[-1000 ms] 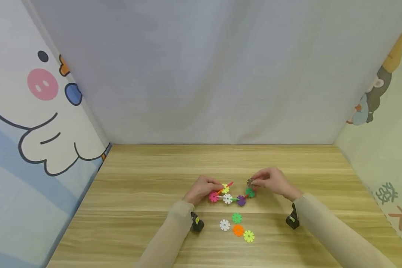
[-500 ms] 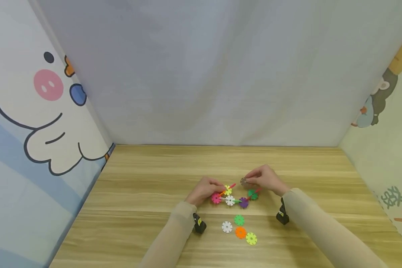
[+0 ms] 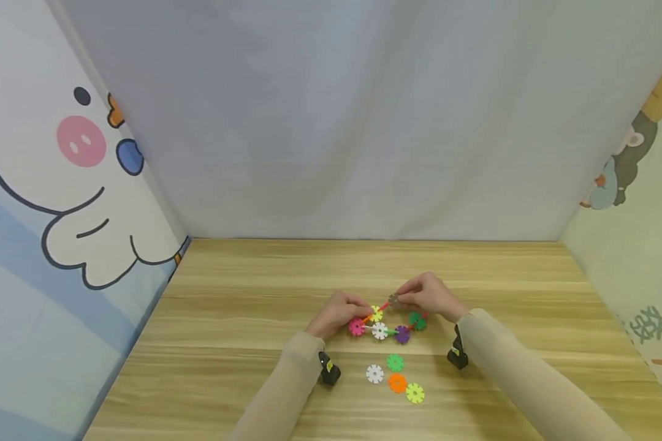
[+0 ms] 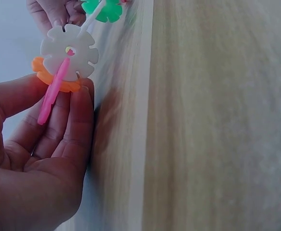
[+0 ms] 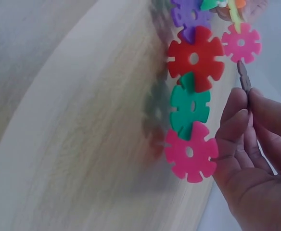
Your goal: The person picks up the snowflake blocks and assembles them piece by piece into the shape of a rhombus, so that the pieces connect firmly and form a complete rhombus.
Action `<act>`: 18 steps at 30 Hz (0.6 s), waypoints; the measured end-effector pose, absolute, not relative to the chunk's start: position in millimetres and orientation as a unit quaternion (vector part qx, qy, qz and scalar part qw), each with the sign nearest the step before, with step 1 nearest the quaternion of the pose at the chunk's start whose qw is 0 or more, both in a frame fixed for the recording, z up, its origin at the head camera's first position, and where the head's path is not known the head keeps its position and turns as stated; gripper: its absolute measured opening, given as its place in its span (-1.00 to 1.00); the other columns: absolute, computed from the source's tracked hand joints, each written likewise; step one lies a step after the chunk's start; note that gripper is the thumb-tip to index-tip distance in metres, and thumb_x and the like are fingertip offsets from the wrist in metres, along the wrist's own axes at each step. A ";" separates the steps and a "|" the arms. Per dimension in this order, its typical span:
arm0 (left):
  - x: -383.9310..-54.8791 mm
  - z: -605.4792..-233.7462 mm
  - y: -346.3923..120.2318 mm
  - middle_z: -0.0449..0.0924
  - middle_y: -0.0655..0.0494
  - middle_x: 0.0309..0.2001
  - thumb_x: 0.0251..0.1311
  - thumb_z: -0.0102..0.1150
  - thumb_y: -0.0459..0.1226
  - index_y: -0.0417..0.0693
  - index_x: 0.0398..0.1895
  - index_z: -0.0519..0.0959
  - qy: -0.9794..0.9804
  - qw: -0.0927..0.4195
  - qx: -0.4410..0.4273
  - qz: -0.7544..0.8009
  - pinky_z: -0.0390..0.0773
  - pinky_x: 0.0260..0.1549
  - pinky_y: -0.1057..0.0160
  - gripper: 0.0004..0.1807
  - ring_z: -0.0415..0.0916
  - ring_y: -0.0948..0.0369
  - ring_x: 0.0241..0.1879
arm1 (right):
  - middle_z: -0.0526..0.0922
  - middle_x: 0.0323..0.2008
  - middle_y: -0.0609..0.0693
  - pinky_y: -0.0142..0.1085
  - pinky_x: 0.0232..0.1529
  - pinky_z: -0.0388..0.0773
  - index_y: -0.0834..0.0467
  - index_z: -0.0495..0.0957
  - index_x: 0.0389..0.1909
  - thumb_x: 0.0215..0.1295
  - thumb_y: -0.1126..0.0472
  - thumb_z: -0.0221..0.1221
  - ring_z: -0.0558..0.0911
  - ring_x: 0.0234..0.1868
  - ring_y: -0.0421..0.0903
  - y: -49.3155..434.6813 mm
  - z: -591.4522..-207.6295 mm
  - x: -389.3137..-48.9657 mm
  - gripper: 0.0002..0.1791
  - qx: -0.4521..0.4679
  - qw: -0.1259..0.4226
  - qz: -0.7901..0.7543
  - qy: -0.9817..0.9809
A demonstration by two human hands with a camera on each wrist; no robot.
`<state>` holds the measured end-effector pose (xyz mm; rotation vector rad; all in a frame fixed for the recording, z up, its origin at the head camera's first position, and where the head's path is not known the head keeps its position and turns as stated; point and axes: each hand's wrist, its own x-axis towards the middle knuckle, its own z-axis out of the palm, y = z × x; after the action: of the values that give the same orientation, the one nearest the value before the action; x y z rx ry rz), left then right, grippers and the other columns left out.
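Observation:
A chain of notched plastic snowflake discs, bent in a curve, lies between the hands. My left hand (image 3: 339, 314) pinches its orange disc (image 4: 38, 66), beside a pink disc (image 4: 46, 109) and a white disc (image 4: 51, 45). With thumb and fingertips my right hand (image 3: 433, 296) holds a grey-brown snowflake disc (image 5: 243, 76), seen edge-on in the right wrist view. Its edge is right at the notched rim of the pink disc (image 5: 240, 44) at one chain end. The other end runs through purple (image 5: 183, 17), red (image 5: 195, 57) and green (image 5: 180, 108) to another pink disc (image 5: 191, 161).
Nearer the body, loose snowflake discs lie on the wooden table (image 3: 226, 380): white (image 3: 374, 374), green (image 3: 395, 362), orange (image 3: 397, 383) and yellow-green (image 3: 415, 393). A pale curtain (image 3: 331, 122) hangs behind the table, with printed panels at both sides.
My right hand has carried the grey-brown disc left, from near the green disc to the chain's other end. My left hand keeps its pinch on the chain; the head view shifted slightly.

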<state>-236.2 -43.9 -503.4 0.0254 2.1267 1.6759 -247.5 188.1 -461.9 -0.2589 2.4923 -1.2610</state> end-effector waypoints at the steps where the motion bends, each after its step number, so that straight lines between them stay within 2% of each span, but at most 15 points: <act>1: -236.1 -503.5 -43.9 0.60 0.07 -0.28 0.02 0.39 -0.29 -0.17 -0.36 0.71 0.767 0.215 0.009 0.605 0.45 -0.21 0.21 -0.86 0.46 0.15 -0.23 | 0.68 -0.25 0.08 -0.28 -0.28 0.58 0.30 0.67 -0.20 0.25 0.30 0.25 0.62 -0.30 -0.08 187.8 -462.2 -247.6 -0.83 -0.091 0.168 -0.444 0.875; 18: -236.1 -503.7 -43.6 0.60 0.07 -0.30 0.03 0.38 -0.32 -0.17 -0.38 0.71 0.767 0.215 0.010 0.605 0.46 -0.27 0.25 -0.89 0.46 0.16 -0.27 | 0.67 -0.26 0.11 -0.24 -0.38 0.57 0.34 0.65 -0.19 0.27 0.36 0.21 0.62 -0.35 -0.03 189.2 -461.6 -252.6 -0.84 -0.096 0.189 -0.457 0.864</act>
<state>-236.1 -43.6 -503.7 0.0266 2.1251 1.6770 -252.6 189.2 -461.6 -0.2706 2.4297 -1.2848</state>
